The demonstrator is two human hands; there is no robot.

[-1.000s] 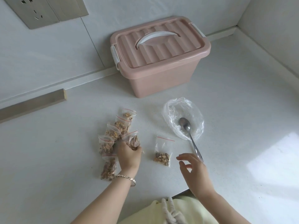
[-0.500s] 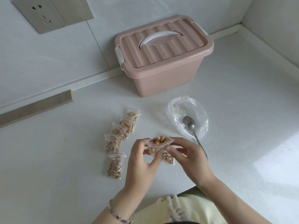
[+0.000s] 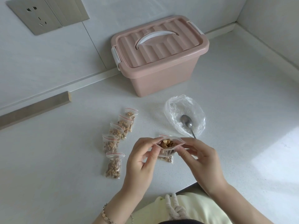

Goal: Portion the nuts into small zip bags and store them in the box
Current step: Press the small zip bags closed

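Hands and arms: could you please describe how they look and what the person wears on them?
Both forearms are bare, with no sleeves or gloves in view. The left hand has a slim bracelet of small pale links at its wrist; the right hand shows no wrist wear. No rings are visible. A pale yellow-green garment with a cream knotted cord shows below.

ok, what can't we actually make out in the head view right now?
Head view only.
pink box: contents hidden by its closed lid.
bag on the counter: mostly behind the held zip bag and the left hand.
spoon: handle end hidden behind the right hand.
clear plastic bag: leftover nuts, too faint to tell.
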